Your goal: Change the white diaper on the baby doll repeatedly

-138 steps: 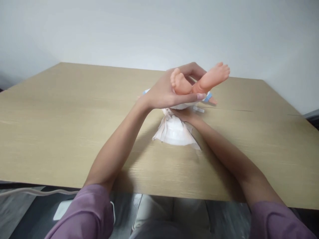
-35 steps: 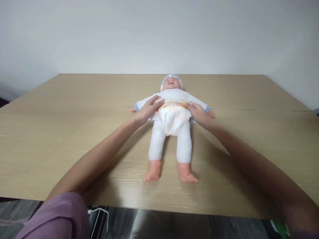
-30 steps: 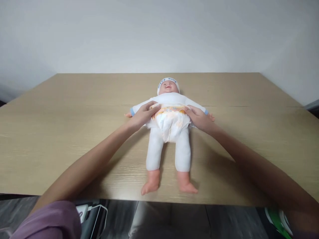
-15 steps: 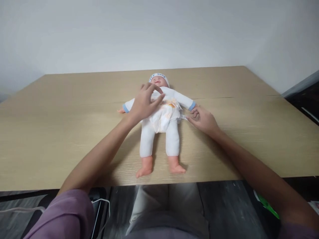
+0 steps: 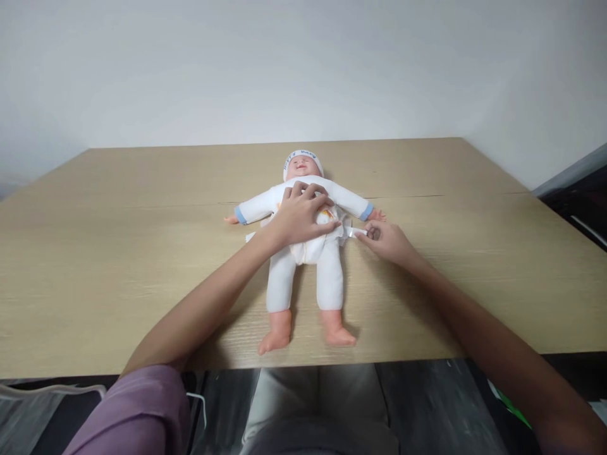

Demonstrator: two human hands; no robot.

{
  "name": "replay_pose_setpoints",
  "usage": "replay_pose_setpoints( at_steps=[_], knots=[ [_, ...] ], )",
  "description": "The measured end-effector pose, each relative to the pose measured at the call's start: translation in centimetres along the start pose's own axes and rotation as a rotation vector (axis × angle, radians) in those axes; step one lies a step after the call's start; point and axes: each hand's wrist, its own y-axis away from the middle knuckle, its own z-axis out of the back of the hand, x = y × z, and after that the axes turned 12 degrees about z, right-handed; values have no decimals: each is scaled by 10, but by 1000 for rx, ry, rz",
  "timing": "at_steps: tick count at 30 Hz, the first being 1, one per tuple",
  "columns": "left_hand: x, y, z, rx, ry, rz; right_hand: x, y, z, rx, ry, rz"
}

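Note:
A baby doll (image 5: 303,265) in white clothes and a white cap lies on its back on the wooden table (image 5: 118,253), feet toward me. It wears a white diaper (image 5: 313,249) with an orange print. My left hand (image 5: 301,215) lies flat on the doll's belly over the diaper front, fingers spread. Just right of the doll's hip, my right hand (image 5: 386,240) pinches the diaper's side tab (image 5: 356,232) and holds it stretched outward.
The table's near edge runs just below the doll's feet. A white cable (image 5: 47,390) hangs under the table at lower left. Something green (image 5: 512,407) lies on the floor at lower right. A dark object (image 5: 578,208) stands at the right edge.
My left hand has come down from above the doll's chest and now presses on its belly. My right hand still pinches the tab, stretched away from the hip.

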Motion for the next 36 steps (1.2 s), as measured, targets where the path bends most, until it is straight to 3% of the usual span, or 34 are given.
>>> replay_pose_setpoints(
  at_steps=[4, 8, 14, 17, 21, 23, 25, 28, 30, 33, 36],
  knots=[
    [2, -2, -5, -10, -4, 18, 12, -7, 12, -13, -223, -21],
    [4, -4, -11, -27, -3, 11, 36, -34, 16, -50, -379, 13],
    [8, -7, -12, -16, 55, 60, 86, -81, -21, 9, -322, 155],
    [23, -10, -3, 85, 221, 66, 99, -75, -40, -98, -273, 218],
    [48, -12, 7, 251, 588, -109, 97, -38, -48, -262, -176, 467],
    [58, -8, 4, 197, 715, -131, 92, -20, -50, -266, -91, 586],
    [69, 3, -4, 38, 761, -100, 89, -9, -52, -242, -26, 652],
    [89, 30, -17, -207, 662, -77, 86, -4, -55, -218, 21, 673],
    [105, 52, -21, -309, 529, -35, 85, -5, -54, -212, 30, 686],
    [128, 79, -19, -365, 380, 108, 86, -8, -49, -215, 53, 701],
    [139, 89, -16, -253, 297, 254, 93, -11, -43, -229, 114, 702]
  ],
)
